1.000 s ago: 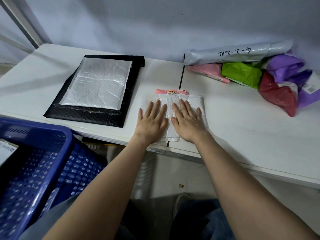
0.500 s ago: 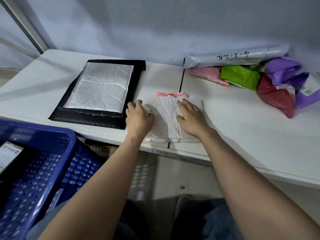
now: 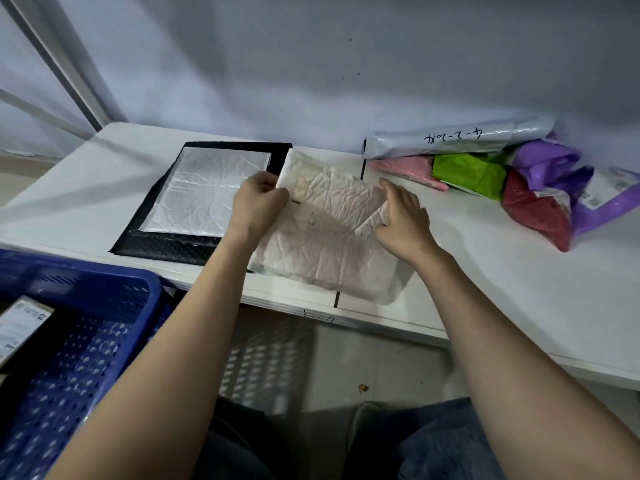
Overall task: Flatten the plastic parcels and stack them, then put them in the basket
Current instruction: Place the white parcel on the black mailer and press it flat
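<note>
A crumpled white plastic parcel (image 3: 329,237) is raised off the white table (image 3: 519,289) at its far edge. My left hand (image 3: 258,202) pinches the parcel's upper left corner. My right hand (image 3: 403,220) grips its right edge, which is folded over. To the left lies a stack: a silver-white flat parcel (image 3: 204,192) on top of a larger black bubble mailer (image 3: 166,245). The blue perforated basket (image 3: 79,341) stands low at the left, below the table's edge.
At the back right against the wall lies a heap of parcels: a long grey one (image 3: 450,140) with handwriting, pink (image 3: 408,171), green (image 3: 467,174), red (image 3: 533,209) and purple (image 3: 554,161). A labelled box (image 3: 20,323) lies in the basket. My legs are below.
Both hands stopped pressing the white parcel flat. They took hold of its edges and lifted its far side up and toward the black and silver stack.
</note>
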The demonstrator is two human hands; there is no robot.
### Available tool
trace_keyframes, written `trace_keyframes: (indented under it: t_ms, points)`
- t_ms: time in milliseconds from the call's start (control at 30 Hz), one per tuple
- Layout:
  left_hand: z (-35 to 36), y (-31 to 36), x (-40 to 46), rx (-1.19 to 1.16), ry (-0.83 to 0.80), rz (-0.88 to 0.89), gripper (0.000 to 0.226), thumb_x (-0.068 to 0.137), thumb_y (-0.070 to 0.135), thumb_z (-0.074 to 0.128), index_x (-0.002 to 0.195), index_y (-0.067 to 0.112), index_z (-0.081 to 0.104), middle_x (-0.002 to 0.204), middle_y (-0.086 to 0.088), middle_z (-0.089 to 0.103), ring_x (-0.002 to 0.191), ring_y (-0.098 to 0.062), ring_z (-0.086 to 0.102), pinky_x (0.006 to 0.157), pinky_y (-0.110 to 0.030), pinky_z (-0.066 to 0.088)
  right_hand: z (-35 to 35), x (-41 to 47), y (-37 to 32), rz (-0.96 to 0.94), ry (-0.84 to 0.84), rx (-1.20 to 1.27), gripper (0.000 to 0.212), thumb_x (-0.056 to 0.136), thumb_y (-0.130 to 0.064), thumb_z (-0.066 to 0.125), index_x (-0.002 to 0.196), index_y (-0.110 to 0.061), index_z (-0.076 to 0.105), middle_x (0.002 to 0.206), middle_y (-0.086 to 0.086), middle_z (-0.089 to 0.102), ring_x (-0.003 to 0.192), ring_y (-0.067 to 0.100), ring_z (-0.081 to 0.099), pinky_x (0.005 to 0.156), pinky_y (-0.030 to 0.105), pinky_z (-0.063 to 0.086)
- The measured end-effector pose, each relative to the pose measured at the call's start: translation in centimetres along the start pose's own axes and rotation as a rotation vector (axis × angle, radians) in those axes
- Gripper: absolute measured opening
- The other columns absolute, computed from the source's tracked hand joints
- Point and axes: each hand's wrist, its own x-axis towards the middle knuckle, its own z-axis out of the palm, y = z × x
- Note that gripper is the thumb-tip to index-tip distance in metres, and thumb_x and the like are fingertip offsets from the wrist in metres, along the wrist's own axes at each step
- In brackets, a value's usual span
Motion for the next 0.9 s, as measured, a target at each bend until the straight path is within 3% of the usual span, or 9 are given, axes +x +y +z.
trace_keyframes:
  t_ms: [133,267,367,433,533,633,733,833,900]
  points:
    - [-1.9,0.4,0.1,0.053,0.094,0.111,0.017,0.07,0.018,0.053,0.084,0.021,0.061,0.075,0.004,0.062,0.071,-0.017,0.057,0.063,-0.027,0.043,-0.2,0.0,-0.9,0.022,0.081,0.092,0.049,0.082,-0.011,0.051,0.13,-0.017,0.044,0.131,0.007,0.05,0.124,0.029,0.042,0.099,0.041,0.037]
    - [-2.9,0.0,0.3,0.144,0.245,0.267,0.04,0.077,0.005,0.053,0.115,0.014,0.058,0.111,-0.002,0.061,0.099,-0.021,0.058,0.086,-0.031,0.046,-0.3,0.0,-2.5,0.006,0.067,0.26,0.014,0.084,-0.012,0.058,0.097,-0.015,0.061,0.088,0.0,0.061,0.092,0.022,0.058,0.07,0.023,0.035]
    - [-4.0,-0.8,0.3,0.367,0.34,0.511,0.055,0.074,0.001,0.05,0.129,0.007,0.048,0.132,-0.015,0.046,0.118,-0.029,0.048,0.092,-0.035,0.041,0.2,0.4,-4.2,-0.026,0.072,0.361,0.008,0.085,-0.011,0.061,0.093,-0.014,0.063,0.083,-0.002,0.059,0.083,0.018,0.056,0.069,0.023,0.036]
    - [-4.7,-1.5,0.6,0.44,0.356,0.559,0.059,0.072,0.003,0.049,0.131,0.006,0.046,0.134,-0.018,0.043,0.122,-0.032,0.046,0.092,-0.041,0.043,0.9,0.9,-5.5,-0.016,0.069,0.437,0.008,0.085,-0.012,0.062,0.092,-0.015,0.063,0.086,-0.002,0.06,0.083,0.017,0.056,0.07,0.025,0.038]
    - [-5.6,-2.7,1.1,0.47,0.363,0.486,0.06,0.074,0.005,0.051,0.133,0.007,0.044,0.136,-0.016,0.04,0.123,-0.032,0.043,0.089,-0.048,0.045,2.6,1.8,-7.3,0.016,0.087,0.537,0.006,0.083,-0.013,0.061,0.086,-0.018,0.061,0.086,-0.002,0.064,0.085,0.022,0.061,0.073,0.032,0.044]
    - [-6.5,-3.9,1.5,0.516,0.389,0.394,0.057,0.081,0.012,0.053,0.137,0.01,0.041,0.14,-0.016,0.036,0.127,-0.034,0.04,0.091,-0.049,0.043,4.3,2.4,-9.3,0.054,0.086,0.636,0.007,0.085,-0.006,0.058,0.087,-0.012,0.059,0.086,0.007,0.064,0.08,0.023,0.059,0.066,0.028,0.042]
    - [-7.4,-5.0,1.8,0.468,0.373,0.117,0.052,0.09,0.025,0.05,0.139,0.012,0.035,0.142,-0.018,0.032,0.125,-0.035,0.039,0.095,-0.049,0.039,6.2,3.0,-11.3,0.088,0.098,0.718,0.011,0.083,-0.005,0.056,0.082,-0.016,0.055,0.085,0.01,0.066,0.08,0.027,0.061,0.069,0.032,0.047]
    - [-8.0,-6.5,2.2,0.451,0.231,-0.164,0.04,0.098,0.016,0.033,0.136,0.004,0.035,0.143,-0.024,0.028,0.123,-0.042,0.038,0.095,-0.049,0.037,8.1,3.5,-13.4,0.149,0.126,0.845,0.016,0.084,-0.005,0.056,0.077,-0.019,0.052,0.08,0.004,0.061,0.069,0.019,0.057,0.062,0.027,0.043]
    - [-8.6,-7.5,2.6,0.322,0.239,-0.256,0.041,0.098,0.021,0.031,0.135,0.003,0.034,0.136,-0.021,0.04,0.118,-0.04,0.044,0.096,-0.044,0.04,9.3,3.8,-14.9,0.195,0.15,0.951,0.024,0.084,-0.003,0.056,0.072,-0.022,0.049,0.074,0.001,0.058,0.062,0.012,0.052,0.055,0.023,0.04]
